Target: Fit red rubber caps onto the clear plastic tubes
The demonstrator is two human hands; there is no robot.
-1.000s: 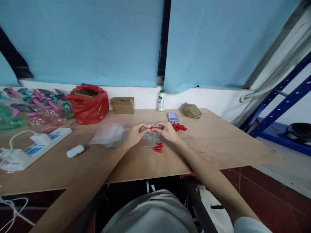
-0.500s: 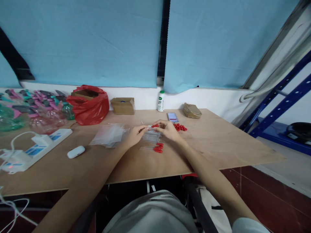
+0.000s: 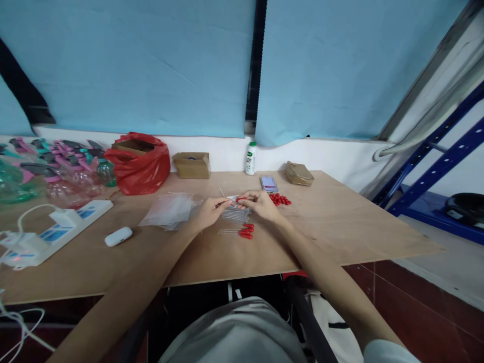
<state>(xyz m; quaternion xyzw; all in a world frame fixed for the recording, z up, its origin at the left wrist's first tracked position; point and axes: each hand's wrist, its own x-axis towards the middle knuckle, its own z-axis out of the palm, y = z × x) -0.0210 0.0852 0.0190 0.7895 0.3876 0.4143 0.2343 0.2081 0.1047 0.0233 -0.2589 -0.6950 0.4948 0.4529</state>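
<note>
My left hand (image 3: 209,212) is closed in a pinch on a thin glass dropper tube, mostly hidden by the fingers. Facing it, my right hand (image 3: 262,205) pinches a red rubber bulb (image 3: 240,199) at the tube's end; how far the two are joined is too small to tell. Below the fingers lies a heap of clear glass tubes (image 3: 235,216). Nearer to me are several droppers with red bulbs (image 3: 245,232), their tubes pointing left. Loose red bulbs (image 3: 282,199) are piled just right of my right hand.
Clear plastic bags (image 3: 168,210) lie left of my left hand. Farther left are a white case (image 3: 118,236) and a power strip (image 3: 91,214). Along the wall stand spray bottles (image 3: 77,179), a red bag (image 3: 145,174), a cardboard box (image 3: 192,166), a white bottle (image 3: 250,160) and a brown package (image 3: 298,173).
My fingertips have shifted slightly, and the right fingers now cover more of the red bulb. Both hands keep their pinch; the things on the table have not moved.
</note>
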